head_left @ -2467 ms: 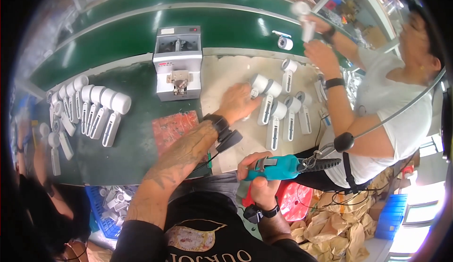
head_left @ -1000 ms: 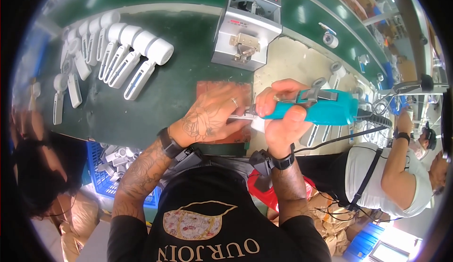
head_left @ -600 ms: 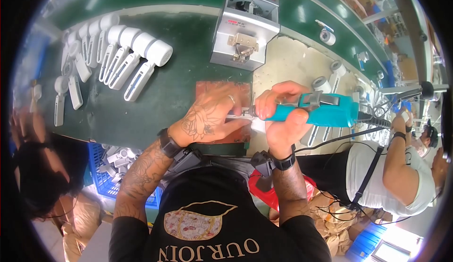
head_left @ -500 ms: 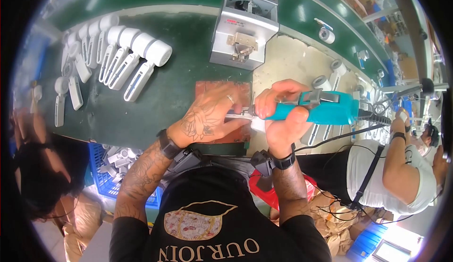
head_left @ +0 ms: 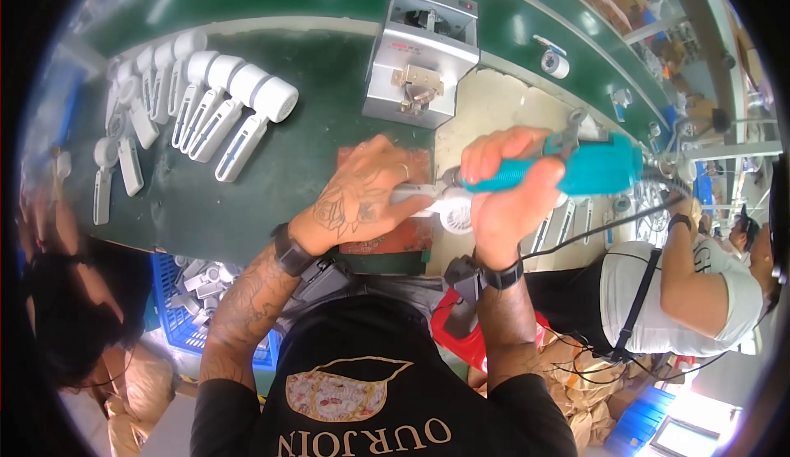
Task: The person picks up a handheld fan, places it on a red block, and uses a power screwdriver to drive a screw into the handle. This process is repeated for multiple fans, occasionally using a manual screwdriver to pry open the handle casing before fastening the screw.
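A white handheld fan (head_left: 455, 212) with a round grilled head lies over a reddish mat (head_left: 387, 239), its handle pinned under the closed fingers of my left hand (head_left: 358, 189). Wrapped around a teal electric screwdriver (head_left: 597, 167) is my right hand (head_left: 518, 181). The screwdriver lies nearly level, its nose pointing left at the fan's handle near my left fingertips. Whether its bit touches the fan is too small to tell. A cable runs from the tool's right end.
Several white handheld fans (head_left: 240, 146) lie in rows at the left. A grey metal machine (head_left: 411, 66) stands behind the mat. More fans lie at the right. A blue crate (head_left: 177, 313) of white parts sits below the table. People are on both sides.
My right hand and the screwdriver have shifted slightly right, and its nose has drawn back a little from my left fingers. The fan's grilled head now shows. My left hand keeps its hold.
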Motion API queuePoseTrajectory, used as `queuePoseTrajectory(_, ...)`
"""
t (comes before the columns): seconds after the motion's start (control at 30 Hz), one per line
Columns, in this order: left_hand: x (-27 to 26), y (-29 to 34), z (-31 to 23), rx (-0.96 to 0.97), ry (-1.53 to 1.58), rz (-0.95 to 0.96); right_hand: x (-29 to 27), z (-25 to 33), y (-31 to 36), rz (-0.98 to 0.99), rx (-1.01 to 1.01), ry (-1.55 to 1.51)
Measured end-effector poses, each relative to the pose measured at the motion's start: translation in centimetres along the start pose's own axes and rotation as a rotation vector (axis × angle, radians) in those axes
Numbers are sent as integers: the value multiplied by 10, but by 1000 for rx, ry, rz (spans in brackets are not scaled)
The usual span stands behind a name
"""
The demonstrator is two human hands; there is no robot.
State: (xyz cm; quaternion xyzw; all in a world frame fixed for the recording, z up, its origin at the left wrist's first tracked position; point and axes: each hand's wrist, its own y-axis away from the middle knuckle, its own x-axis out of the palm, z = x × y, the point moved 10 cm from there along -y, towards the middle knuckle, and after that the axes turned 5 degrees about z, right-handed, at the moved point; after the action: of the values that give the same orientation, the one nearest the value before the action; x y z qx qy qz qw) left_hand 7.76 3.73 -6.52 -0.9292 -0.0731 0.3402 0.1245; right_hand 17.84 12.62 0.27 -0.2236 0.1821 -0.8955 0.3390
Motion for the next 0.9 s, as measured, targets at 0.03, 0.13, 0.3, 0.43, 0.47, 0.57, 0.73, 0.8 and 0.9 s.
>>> queuePoseTrajectory(0.03, 4, -3, 3, -34, -10, 82, -1, 0, -7, -49, -4, 36)
queuePoseTrajectory(0.13, -1, 2, -2, 96, -134, -55, 7, -13, -29, -89, -20, 41)
queuePoseTrajectory(0.3, 0, 12, 3, 79, -170, -50, 24, -34, -69, -12, -63, 309)
queuePoseTrajectory(0.43, -6, 13, -1, 91, -124, -113, 22, -56, -80, 15, -50, 336)
queuePoseTrajectory(0.47, -5, 12, 0, 87, -125, -116, 20, -63, -80, 5, -9, 316)
queuePoseTrajectory(0.57, -2, 11, 4, 72, -101, -93, 23, -63, -77, 13, -10, 275)
queuePoseTrajectory(0.73, -5, 14, 10, 24, -169, -73, 34, -48, -53, 69, 87, 392)
queuePoseTrajectory(0.8, -3, 10, 7, 22, -144, -57, 16, -33, -34, 7, 101, 283)
queuePoseTrajectory(0.9, -1, 9, 8, 41, -137, -61, -4, -22, -12, 11, 78, 253)
